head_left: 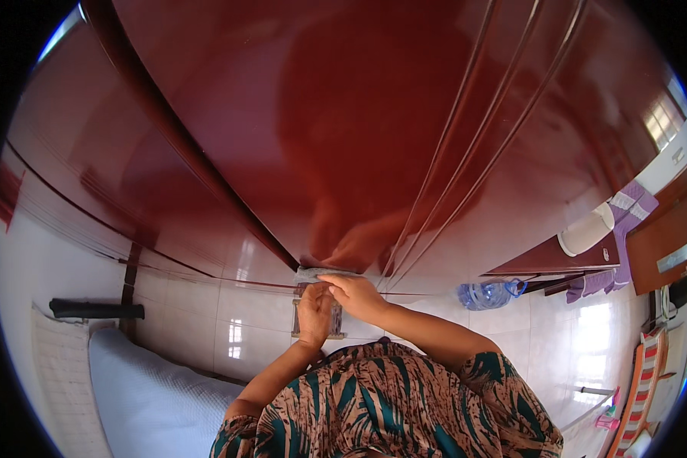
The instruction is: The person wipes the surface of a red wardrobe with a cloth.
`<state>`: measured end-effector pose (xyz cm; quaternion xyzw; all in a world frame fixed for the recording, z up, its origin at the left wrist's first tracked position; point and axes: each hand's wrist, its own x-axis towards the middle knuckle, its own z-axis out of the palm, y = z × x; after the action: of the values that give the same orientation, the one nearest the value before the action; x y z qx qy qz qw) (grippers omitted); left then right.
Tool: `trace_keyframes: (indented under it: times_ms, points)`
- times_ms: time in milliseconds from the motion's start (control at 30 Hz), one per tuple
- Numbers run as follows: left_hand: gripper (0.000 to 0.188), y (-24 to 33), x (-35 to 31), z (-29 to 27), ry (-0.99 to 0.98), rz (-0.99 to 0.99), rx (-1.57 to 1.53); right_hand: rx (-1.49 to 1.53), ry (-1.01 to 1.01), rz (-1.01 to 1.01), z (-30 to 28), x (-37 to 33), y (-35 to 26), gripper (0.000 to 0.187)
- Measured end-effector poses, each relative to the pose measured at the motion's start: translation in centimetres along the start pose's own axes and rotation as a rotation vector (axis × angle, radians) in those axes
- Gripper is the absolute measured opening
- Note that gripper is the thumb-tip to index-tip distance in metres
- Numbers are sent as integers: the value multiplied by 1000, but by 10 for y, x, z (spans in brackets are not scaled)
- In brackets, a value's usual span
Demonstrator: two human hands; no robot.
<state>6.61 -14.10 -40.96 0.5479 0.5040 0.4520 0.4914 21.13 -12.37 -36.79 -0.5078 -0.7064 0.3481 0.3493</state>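
A grey cloth (320, 273) lies against the glossy dark red cabinet front (374, 137), low down by a dark vertical strip. My right hand (357, 296) reaches in from the right, its fingers on the cloth and pressing it to the panel. Just left of it is my left hand (314, 311), with bent, closed fingers close under the cloth and next to my right fingertips. What those left fingers hold, if anything, is hidden. Both hands and the cloth are mirrored faintly in the shiny surface.
A small wooden stool or frame (336, 324) stands below my hands on the pale tiled floor. To the right lies a large blue plastic bottle (487, 295). A bed with a light blue cover (153, 393) is at the left, and a striped cushioned seat (640, 389) at the far right.
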Motion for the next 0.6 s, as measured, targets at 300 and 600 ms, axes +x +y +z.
trace_keyframes:
  times_ms: [300, 600]
  points:
    - [13, 69, 18, 53, -265, 336, 302, 27, 322, -24, -94, -62, -18, 24]
    - [18, 122, 14, 165, -573, 456, 163, -325, 788, 7, -153, -129, -14, 26]
